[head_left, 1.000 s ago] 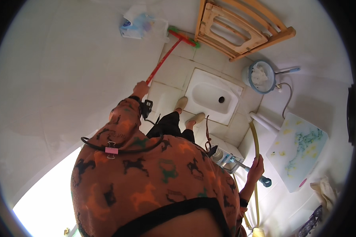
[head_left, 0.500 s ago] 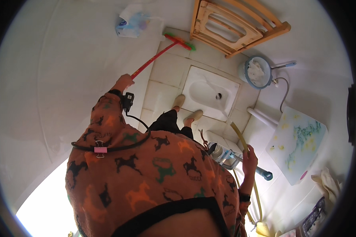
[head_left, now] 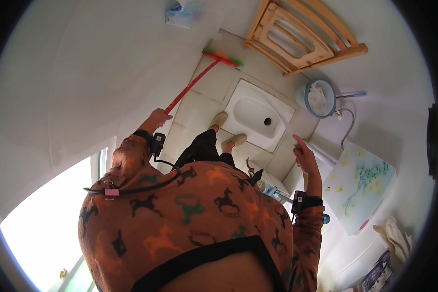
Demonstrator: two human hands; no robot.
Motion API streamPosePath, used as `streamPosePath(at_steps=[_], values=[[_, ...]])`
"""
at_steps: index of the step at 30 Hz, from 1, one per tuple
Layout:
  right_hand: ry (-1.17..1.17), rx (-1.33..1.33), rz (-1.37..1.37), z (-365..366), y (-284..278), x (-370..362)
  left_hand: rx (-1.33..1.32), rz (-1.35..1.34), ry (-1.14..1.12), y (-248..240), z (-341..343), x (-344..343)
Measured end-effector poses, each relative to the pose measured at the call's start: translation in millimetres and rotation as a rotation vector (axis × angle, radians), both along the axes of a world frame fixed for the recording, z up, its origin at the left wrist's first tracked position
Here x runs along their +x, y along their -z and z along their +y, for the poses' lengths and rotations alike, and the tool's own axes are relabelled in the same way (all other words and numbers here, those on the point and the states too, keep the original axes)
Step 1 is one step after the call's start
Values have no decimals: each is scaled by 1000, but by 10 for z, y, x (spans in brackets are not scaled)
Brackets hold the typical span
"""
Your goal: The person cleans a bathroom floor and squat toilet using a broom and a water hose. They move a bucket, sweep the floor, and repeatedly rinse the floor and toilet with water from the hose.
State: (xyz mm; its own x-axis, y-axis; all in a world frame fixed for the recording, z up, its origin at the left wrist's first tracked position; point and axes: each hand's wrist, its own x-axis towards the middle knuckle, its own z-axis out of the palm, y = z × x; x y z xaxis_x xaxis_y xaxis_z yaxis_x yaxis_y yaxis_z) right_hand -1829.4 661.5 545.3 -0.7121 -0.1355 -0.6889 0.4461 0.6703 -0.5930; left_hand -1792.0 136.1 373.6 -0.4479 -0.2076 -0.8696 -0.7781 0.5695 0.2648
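My left hand (head_left: 156, 119) is wrapped round the red handle of a long floor brush (head_left: 189, 88). The brush's red head with green bristles rests on the tiles by the left wall. At the right, my right hand (head_left: 305, 159) grips a yellowish hose, now mostly hidden behind the fingers and wrist. A thin water stream (head_left: 280, 114) arcs from it over the white squat toilet (head_left: 234, 107) set in the floor. My feet in beige slippers (head_left: 234, 140) stand at the toilet's near left edge.
A folded wooden seat frame (head_left: 297, 41) leans at the far wall. Beside it stands a blue-rimmed bucket (head_left: 320, 99) with white contents and a blue-handled tool. A patterned white panel (head_left: 359, 187) is on the right, a pale cloth (head_left: 395, 236) below it. A bluish package (head_left: 182, 14) hangs far left.
My right hand has moved forward with the hose, toward the toilet. My left hand has come back slightly and the brush head now lies a little nearer. The view has shifted.
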Motion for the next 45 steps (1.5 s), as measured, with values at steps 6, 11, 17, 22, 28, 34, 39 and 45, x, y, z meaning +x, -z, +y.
streamPosePath(at_steps=[6, 11, 17, 22, 28, 34, 39, 45], values=[[17, -15, 152, 87, -124, 123, -45, -23, -31, 20, 241, 806], [-95, 80, 510, -17, -40, 106, -20, -14, -45, 47, 215, 1019], [-144, 134, 516, -81, 117, 420, -27, 10, -18, 31, 220, 1239], [-283, 162, 666, -136, 163, 629, -32, 175, -55, -86, 297, 1286], [-251, 216, 640, -306, 320, 769, -12, 145, -108, -122, 258, 1305], [-236, 284, 538, -383, 589, 760, 28, 43, -165, 61, 164, 1158], [-201, 284, 489, -352, 745, 682, -141, 167, -32, 103, 364, 394], [-212, 302, 496, -284, 866, 718, -496, 320, 314, 37, 555, -771]])
